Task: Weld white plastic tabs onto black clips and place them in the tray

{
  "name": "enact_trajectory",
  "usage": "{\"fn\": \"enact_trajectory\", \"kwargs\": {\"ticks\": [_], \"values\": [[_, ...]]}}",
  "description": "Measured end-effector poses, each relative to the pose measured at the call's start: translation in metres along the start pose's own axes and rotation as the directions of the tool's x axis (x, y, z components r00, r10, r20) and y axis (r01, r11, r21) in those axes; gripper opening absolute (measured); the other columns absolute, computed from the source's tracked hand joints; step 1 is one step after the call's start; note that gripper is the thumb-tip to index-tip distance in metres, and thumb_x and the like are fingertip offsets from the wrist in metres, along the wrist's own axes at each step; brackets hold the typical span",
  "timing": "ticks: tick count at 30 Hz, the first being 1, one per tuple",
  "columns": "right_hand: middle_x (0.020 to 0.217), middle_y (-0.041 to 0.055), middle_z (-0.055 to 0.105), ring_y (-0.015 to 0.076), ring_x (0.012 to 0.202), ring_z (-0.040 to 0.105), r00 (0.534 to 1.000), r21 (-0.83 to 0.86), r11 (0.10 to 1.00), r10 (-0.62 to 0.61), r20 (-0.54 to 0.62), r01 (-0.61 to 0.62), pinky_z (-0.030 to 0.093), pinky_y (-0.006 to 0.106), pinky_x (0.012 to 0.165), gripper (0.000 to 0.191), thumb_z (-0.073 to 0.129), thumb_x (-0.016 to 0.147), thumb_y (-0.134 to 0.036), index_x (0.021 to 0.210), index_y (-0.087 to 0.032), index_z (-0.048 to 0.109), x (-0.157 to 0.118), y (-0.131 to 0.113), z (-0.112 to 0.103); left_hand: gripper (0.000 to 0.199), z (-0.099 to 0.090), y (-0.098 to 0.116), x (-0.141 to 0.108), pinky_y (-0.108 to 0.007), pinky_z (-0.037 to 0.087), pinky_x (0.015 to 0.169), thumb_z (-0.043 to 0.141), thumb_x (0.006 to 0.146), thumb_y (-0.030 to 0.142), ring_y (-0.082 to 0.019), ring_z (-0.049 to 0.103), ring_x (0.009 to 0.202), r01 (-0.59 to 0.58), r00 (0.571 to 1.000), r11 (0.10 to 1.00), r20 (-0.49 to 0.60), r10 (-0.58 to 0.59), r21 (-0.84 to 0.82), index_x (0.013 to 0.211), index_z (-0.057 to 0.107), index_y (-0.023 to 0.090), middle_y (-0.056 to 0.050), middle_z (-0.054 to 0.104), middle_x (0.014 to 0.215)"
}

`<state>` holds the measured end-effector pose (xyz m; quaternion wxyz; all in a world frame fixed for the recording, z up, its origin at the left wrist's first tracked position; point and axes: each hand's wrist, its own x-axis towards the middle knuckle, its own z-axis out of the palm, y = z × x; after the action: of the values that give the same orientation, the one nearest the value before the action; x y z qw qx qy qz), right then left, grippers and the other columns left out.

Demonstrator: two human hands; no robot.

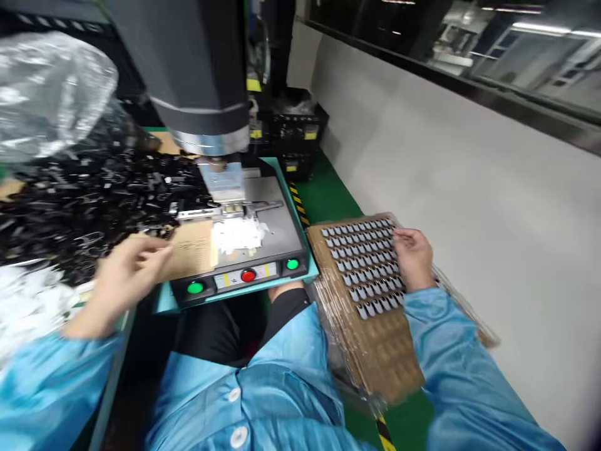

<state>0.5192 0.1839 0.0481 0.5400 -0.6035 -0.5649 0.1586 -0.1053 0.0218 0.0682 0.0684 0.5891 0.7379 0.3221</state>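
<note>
My left hand (126, 279) hovers at the left, just beside a tan paper card (191, 252). Its thumb and fingers come together, blurred by motion, and anything between them is too small to make out. On the right, my right hand (414, 258) reaches to the far right corner of a clear plastic tray (392, 369). There its thumb and fingertips pinch at the end of the rows of small grey-and-black parts (369, 269); what they grip is hidden. Several rows fill the tray's far part.
A press machine (201, 69) stands over a metal plate holding white scraps (238, 235). Its front has green buttons (195, 287) and a red button (248, 275). Black parts (94, 213) and white pieces (28, 307) heap at left. A pale wall (451, 169) bounds the right.
</note>
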Motion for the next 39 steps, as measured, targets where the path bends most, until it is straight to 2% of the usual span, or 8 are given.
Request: {"fn": "enact_trajectory", "kwargs": {"ticks": [4, 6, 8, 11, 18, 28, 34, 39], "values": [[0.105, 0.0055, 0.074, 0.0190, 0.082, 0.067, 0.860, 0.054, 0.976, -0.212, 0.463, 0.211, 0.057, 0.035, 0.080, 0.020, 0.067, 0.094, -0.028, 0.113, -0.024, 0.073, -0.053, -0.079, 0.130, 0.024, 0.034, 0.012, 0.010, -0.040, 0.058, 0.095, 0.061, 0.102, 0.045, -0.022, 0.067, 0.106, -0.293, 0.952, 0.956, 0.101, 0.289, 0.028, 0.110, 0.070, 0.023, 0.000, 0.073, 0.109], [0.116, 0.0065, 0.071, 0.0207, 0.090, 0.067, 0.723, 0.052, 0.925, -0.328, 0.607, 0.376, 0.057, 0.038, 0.088, 0.026, 0.067, 0.092, -0.021, 0.118, -0.024, 0.072, -0.084, -0.108, 0.179, 0.023, 0.063, 0.032, 0.013, -0.041, 0.057, 0.096, 0.062, 0.102, 0.039, -0.025, 0.067, 0.109, -0.394, 0.911, 0.919, 0.142, 0.386, 0.026, 0.119, 0.068, 0.024, -0.005, 0.072, 0.116], [0.122, 0.0081, 0.068, 0.0255, 0.108, 0.066, 0.638, 0.065, 0.876, -0.398, 0.660, 0.479, 0.056, 0.041, 0.099, 0.033, 0.071, 0.090, -0.018, 0.123, -0.024, 0.071, -0.108, -0.126, 0.214, 0.027, 0.086, 0.050, 0.015, -0.044, 0.056, 0.097, 0.061, 0.103, 0.034, -0.028, 0.066, 0.113, -0.474, 0.873, 0.879, 0.154, 0.462, 0.047, 0.127, 0.067, 0.023, -0.010, 0.069, 0.123], [0.123, 0.0102, 0.066, 0.0301, 0.119, 0.062, 0.624, 0.037, 0.847, -0.419, 0.660, 0.531, 0.053, 0.046, 0.106, 0.036, 0.073, 0.090, -0.019, 0.125, -0.024, 0.069, -0.129, -0.135, 0.247, 0.033, 0.109, 0.064, 0.020, -0.047, 0.054, 0.095, 0.060, 0.104, 0.031, -0.031, 0.065, 0.114, -0.539, 0.837, 0.837, 0.175, 0.519, 0.095, 0.135, 0.065, 0.021, -0.014, 0.066, 0.129], [0.120, 0.0114, 0.068, 0.0294, 0.114, 0.065, 0.711, -0.008, 0.860, -0.416, 0.566, 0.510, 0.054, 0.044, 0.105, 0.028, 0.063, 0.096, -0.019, 0.121, -0.024, 0.075, -0.135, -0.121, 0.274, 0.024, 0.133, 0.062, 0.039, -0.043, 0.050, 0.085, 0.055, 0.109, 0.034, -0.028, 0.065, 0.105, -0.550, 0.834, 0.829, 0.111, 0.540, 0.100, 0.118, 0.074, 0.024, -0.012, 0.068, 0.116], [0.112, 0.0120, 0.072, 0.0273, 0.105, 0.069, 0.792, 0.017, 0.913, -0.364, 0.490, 0.409, 0.056, 0.041, 0.097, 0.025, 0.050, 0.106, -0.028, 0.109, -0.023, 0.075, -0.132, -0.118, 0.277, 0.029, 0.133, 0.077, 0.048, -0.052, 0.042, 0.088, 0.051, 0.108, 0.034, -0.035, 0.059, 0.110, -0.609, 0.793, 0.764, 0.178, 0.582, 0.216, 0.119, 0.075, 0.022, -0.016, 0.070, 0.119], [0.103, 0.0110, 0.073, 0.0270, 0.099, 0.070, 0.850, 0.023, 0.941, -0.316, 0.421, 0.338, 0.056, 0.040, 0.092, 0.026, 0.047, 0.107, -0.034, 0.102, -0.024, 0.071, -0.131, -0.117, 0.275, 0.023, 0.133, 0.081, 0.050, -0.051, 0.041, 0.090, 0.054, 0.106, 0.028, -0.034, 0.060, 0.108, -0.574, 0.817, 0.808, 0.160, 0.554, 0.131, 0.100, 0.076, 0.023, -0.016, 0.070, 0.108], [0.097, 0.0110, 0.074, 0.0281, 0.093, 0.071, 0.883, -0.019, 0.960, -0.247, 0.398, 0.278, 0.055, 0.039, 0.087, 0.028, 0.043, 0.108, -0.040, 0.106, -0.024, 0.065, -0.131, -0.114, 0.274, 0.025, 0.130, 0.078, 0.046, -0.053, 0.043, 0.092, 0.056, 0.106, 0.034, -0.036, 0.059, 0.114, -0.529, 0.849, 0.835, 0.108, 0.518, 0.150, 0.119, 0.073, 0.022, -0.016, 0.070, 0.123]]}}
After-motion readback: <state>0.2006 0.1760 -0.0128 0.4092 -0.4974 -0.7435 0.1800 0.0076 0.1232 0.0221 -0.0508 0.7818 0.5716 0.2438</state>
